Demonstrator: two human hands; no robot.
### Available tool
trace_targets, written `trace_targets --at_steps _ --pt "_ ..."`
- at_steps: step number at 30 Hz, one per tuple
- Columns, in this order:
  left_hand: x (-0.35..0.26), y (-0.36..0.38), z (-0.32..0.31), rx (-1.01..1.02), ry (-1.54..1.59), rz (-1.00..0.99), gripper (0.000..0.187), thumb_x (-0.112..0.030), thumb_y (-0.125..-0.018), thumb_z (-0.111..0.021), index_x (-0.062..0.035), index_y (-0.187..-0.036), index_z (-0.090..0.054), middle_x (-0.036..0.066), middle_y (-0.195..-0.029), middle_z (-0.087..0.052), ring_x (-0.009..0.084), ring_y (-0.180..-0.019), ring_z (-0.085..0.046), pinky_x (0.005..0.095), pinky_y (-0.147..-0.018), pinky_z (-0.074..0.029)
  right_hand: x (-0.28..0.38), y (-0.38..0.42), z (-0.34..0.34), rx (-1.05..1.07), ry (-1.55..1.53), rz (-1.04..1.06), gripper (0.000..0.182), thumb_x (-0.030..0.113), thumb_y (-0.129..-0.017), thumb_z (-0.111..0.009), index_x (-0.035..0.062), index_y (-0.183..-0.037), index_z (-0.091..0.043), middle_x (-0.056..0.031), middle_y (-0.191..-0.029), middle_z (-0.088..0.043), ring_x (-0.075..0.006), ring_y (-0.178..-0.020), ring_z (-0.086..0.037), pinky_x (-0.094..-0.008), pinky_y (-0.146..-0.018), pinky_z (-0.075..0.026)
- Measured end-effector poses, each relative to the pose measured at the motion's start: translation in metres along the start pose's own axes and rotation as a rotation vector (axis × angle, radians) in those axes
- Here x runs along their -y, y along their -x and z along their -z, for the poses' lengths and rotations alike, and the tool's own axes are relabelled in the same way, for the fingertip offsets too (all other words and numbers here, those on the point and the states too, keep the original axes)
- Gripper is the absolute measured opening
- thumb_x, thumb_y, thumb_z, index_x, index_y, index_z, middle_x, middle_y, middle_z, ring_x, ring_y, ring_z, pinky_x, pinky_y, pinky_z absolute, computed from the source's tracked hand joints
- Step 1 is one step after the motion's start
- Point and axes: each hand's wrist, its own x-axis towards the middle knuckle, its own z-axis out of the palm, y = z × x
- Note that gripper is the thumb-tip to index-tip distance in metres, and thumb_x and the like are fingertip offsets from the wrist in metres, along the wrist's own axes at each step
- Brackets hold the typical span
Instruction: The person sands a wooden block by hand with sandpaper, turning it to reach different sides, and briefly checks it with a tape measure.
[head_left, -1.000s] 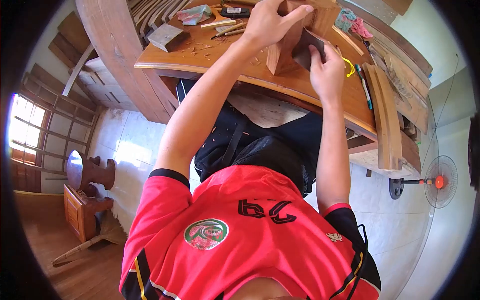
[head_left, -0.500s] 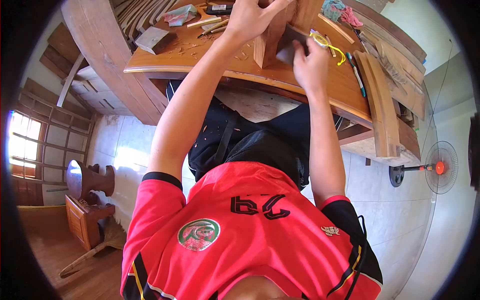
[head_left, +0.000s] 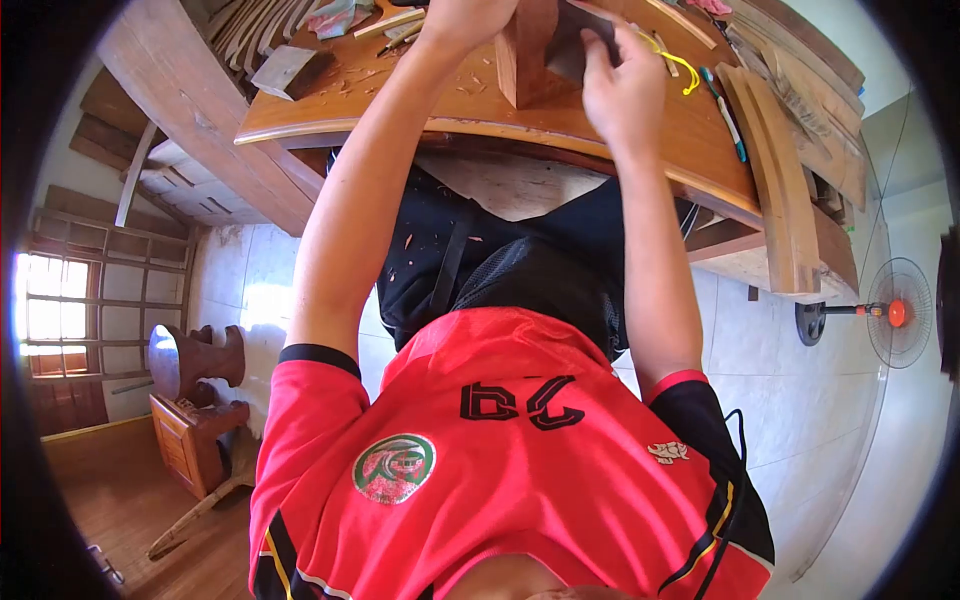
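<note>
A brown wooden piece (head_left: 522, 62) stands on the table in front of me, its top cut off by the frame edge. My left hand (head_left: 474, 18) is at the piece's upper left side; its fingers are partly out of frame, closed around the wood. In my right hand (head_left: 622, 88) a dark grey flat sheet, like sandpaper (head_left: 572, 45), is pinched between thumb and fingers. This sheet lies against the right side of the wooden piece.
Wood shavings (head_left: 350, 75) and a grey-topped block (head_left: 292, 72) lie left on the table (head_left: 440, 105). A yellow cord (head_left: 690, 80), a toothbrush-like tool (head_left: 724, 112) and curved wooden slats (head_left: 770, 170) are to the right. A fan (head_left: 895, 313) stands farther right.
The view has tilted, so the table and hands sit higher in the frame. My right hand has moved slightly up along the wooden piece with the sheet.
</note>
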Motion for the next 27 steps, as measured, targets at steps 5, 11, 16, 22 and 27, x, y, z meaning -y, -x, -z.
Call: trace_targets --at_steps 5,11,16,22,27 --pt "-0.027 -0.004 0.009 0.122 0.119 -0.027 0.046 -0.025 -0.1 -0.072 0.0059 -0.132 -0.062 0.015 -0.123 -0.071 0.0199 -0.117 -0.061 0.0329 -0.102 -0.047 -0.022 0.033 -0.007 0.03 -0.073 -0.216 0.02 0.008 -0.094 -0.067 -0.0018 -0.111 -0.072 -0.0198 -0.091 -0.075 -0.0257 -0.081 -0.074 -0.0372 -0.073 -0.054" --pt "-0.023 -0.005 0.007 0.061 0.091 -0.093 0.038 -0.022 -0.101 -0.07 0.0038 -0.128 -0.064 0.013 -0.118 -0.07 0.0173 -0.113 -0.061 0.0312 -0.101 -0.046 -0.017 0.012 0.024 0.034 -0.836 -0.457 0.022 0.002 -0.098 -0.065 -0.0013 -0.119 -0.068 -0.0072 -0.114 -0.073 -0.0168 -0.101 -0.07 -0.0348 -0.093 -0.056" --pt "-0.023 -0.006 0.011 0.153 0.153 -0.002 0.043 -0.022 -0.099 -0.072 0.0014 -0.132 -0.061 0.016 -0.124 -0.069 0.0225 -0.119 -0.061 0.0342 -0.104 -0.045 -0.003 0.009 0.051 0.121 -0.945 -0.491 0.03 0.004 -0.099 -0.064 -0.0002 -0.129 -0.062 -0.0092 -0.121 -0.071 -0.0168 -0.107 -0.068 -0.0354 -0.099 -0.053" --pt "-0.032 0.023 0.005 -0.009 -0.328 -0.199 0.092 -0.02 -0.082 -0.086 -0.0058 -0.153 -0.03 0.022 -0.142 -0.053 0.0384 -0.127 -0.058 0.0419 -0.107 -0.047 -0.014 0.02 0.065 0.062 -0.859 -0.452 0.037 0.004 -0.099 -0.066 -0.0007 -0.136 -0.06 -0.0067 -0.125 -0.069 -0.0151 -0.114 -0.064 -0.0331 -0.104 -0.047" --pt "-0.04 0.04 -0.013 -0.079 -0.555 -0.146 0.094 -0.02 -0.077 -0.083 -0.0072 -0.153 -0.029 0.023 -0.143 -0.05 0.0424 -0.126 -0.057 0.0471 -0.099 -0.052 -0.026 0.024 0.072 0.008 -0.726 -0.429 0.037 0.005 -0.098 -0.069 -0.0002 -0.135 -0.061 -0.0048 -0.124 -0.069 -0.0124 -0.113 -0.062 -0.0311 -0.104 -0.046"
